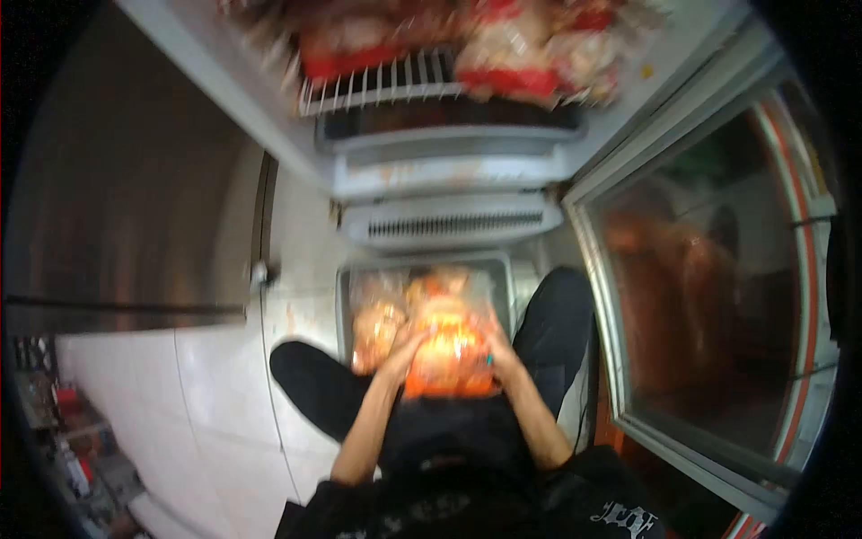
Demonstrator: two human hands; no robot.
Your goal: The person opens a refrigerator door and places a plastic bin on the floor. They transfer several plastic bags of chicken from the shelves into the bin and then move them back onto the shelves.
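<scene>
A clear plastic bag of orange food (451, 359) is held close to my body, just above the near side of a grey bin (343, 301). My left hand (403, 356) grips its left side, and my right hand (500, 349) grips the right. What exactly the bag contains is blurred. Another clear bag of food (379, 325) lies in the bin at the left. Further bagged food (438, 282) shows behind the held bag, partly covered by it.
Ahead stands an open upright cooler with red-and-clear bags (507, 54) on a white wire rack (386, 85). Its glass door (709, 269) swings out to my right. A dark metal cabinet (126, 189) is on the left. My knees flank the bin on the tiled floor (224, 395).
</scene>
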